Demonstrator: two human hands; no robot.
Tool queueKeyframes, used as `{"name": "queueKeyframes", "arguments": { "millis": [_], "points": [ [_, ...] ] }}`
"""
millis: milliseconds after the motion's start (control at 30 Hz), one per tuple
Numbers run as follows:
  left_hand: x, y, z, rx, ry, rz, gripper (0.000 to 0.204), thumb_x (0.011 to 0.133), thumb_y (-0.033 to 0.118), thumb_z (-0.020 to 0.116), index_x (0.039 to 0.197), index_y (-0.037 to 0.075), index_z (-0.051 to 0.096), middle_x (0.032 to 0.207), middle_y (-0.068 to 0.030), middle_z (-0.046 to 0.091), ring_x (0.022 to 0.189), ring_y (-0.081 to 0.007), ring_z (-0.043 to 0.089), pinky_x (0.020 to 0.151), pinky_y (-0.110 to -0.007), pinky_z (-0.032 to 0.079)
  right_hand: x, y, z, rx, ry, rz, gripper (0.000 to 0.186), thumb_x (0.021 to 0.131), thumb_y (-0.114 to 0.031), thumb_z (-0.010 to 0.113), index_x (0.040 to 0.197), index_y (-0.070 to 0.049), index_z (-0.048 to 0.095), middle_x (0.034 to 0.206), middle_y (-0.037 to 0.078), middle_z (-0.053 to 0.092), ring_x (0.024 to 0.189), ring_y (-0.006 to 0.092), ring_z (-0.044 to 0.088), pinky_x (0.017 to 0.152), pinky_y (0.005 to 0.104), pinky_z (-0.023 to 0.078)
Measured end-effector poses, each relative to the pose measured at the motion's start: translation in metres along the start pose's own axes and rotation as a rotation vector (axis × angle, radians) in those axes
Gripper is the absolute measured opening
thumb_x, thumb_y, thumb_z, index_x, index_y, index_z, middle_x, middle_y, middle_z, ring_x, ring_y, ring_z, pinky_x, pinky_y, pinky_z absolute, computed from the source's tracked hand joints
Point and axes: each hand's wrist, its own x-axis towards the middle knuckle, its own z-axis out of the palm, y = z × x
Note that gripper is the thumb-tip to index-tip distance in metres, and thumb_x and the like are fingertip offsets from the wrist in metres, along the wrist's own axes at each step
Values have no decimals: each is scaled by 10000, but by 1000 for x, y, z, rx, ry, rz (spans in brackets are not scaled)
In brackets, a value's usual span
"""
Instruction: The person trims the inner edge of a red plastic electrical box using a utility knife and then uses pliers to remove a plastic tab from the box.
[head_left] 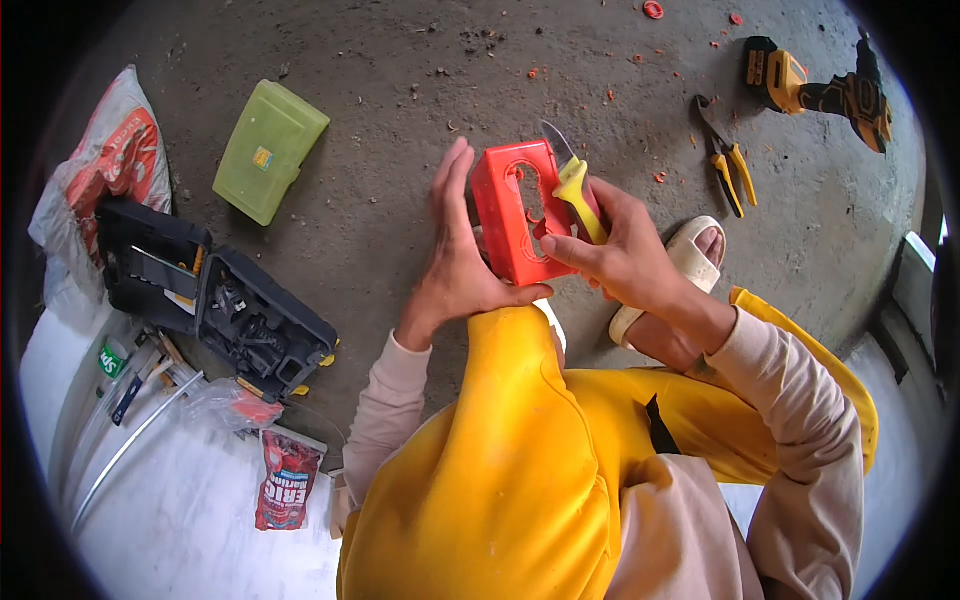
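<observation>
My left hand [455, 265] supports a red plastic box [497, 215] above my raised knee, its fingers along the box's left side and thumb by the lower edge. The box's top face has a long cut opening with jagged edges. My right hand [630, 255] grips a utility knife [572, 183] with a yellow handle, its curved steel blade pointing up past the box's right edge. My right thumb reaches onto the box near the lower end of the opening.
A yellow drill [785, 82], pliers [732, 175] and red scraps lie on the concrete floor [380, 140]. Leftward are a green case [268, 150], an open black toolbox [255, 330], a sack [120, 150], tubes and packets. My sandalled foot [690, 260] rests right of my hands.
</observation>
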Motion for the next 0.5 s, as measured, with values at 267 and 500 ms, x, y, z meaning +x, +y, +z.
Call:
{"name": "queueKeyframes", "arguments": {
  "millis": [267,500],
  "points": [
    [12,-1,8,-8,57,124,1467,501,406,1020,1619,28,149,1559,-242,357,1445,-443,356,1204,-577,257,-1,10,-8,-214,-29,-53,313,945,-146,754,1165,11,596,814,88,610,714,155,538,660,325,463],
    [-1,-4,3,348,278,119,1349,574,411,974,1605,46,185,1531,-208,384,1437,-437,368,1189,-607,224,-29,-18,-20,-385,-101,-47,237,1040,-187,573,1150,20,536,709,158,538,612,300,500,633,424,436]
  ]
}}
